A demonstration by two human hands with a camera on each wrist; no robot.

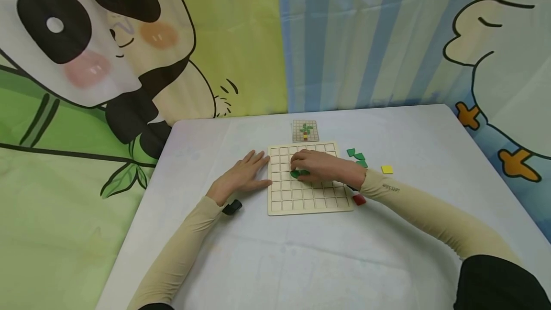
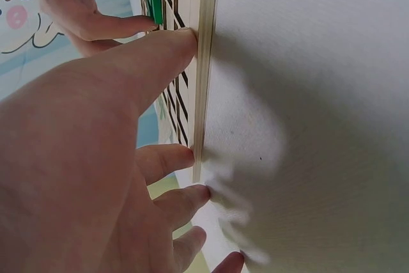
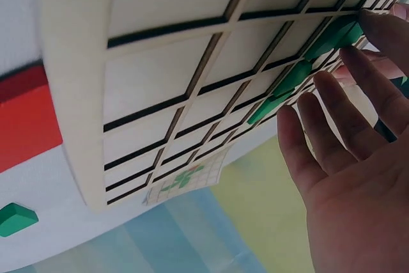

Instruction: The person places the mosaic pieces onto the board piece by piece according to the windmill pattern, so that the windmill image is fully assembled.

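1. On the bench [image 1: 258, 252], a gridded board [image 1: 286, 206] lies flat; the green piece [image 3: 339, 35] in hand is over its grid, near the middle, just beside two leaf-like green pieces [image 3: 291, 80].
2. Right hand [image 1: 317, 164]: thumb and forefinger clamped on that green piece, other fingers reaching over the grid. Cannot tell whether the piece sits fully down in its cell.
3. Left hand [image 1: 243, 176]: fingers spread apart, grasping nothing, thumb and forefinger touching the board's left edge. A good brace; light pressure should stop the board sliding.
4. Advice: square the piece to the cell walls, lower it level, press gently, then lift the fingers straight up so neighbours are not nudged.
5. Check which way each curve faces against the pattern card [image 1: 305, 131] beyond the board.
6. Loose green pieces [image 1: 359, 156], a yellow piece [image 1: 387, 170] and a red piece [image 1: 359, 200] lie right of the board; mind the sleeve [image 1: 404, 200] passing near them.
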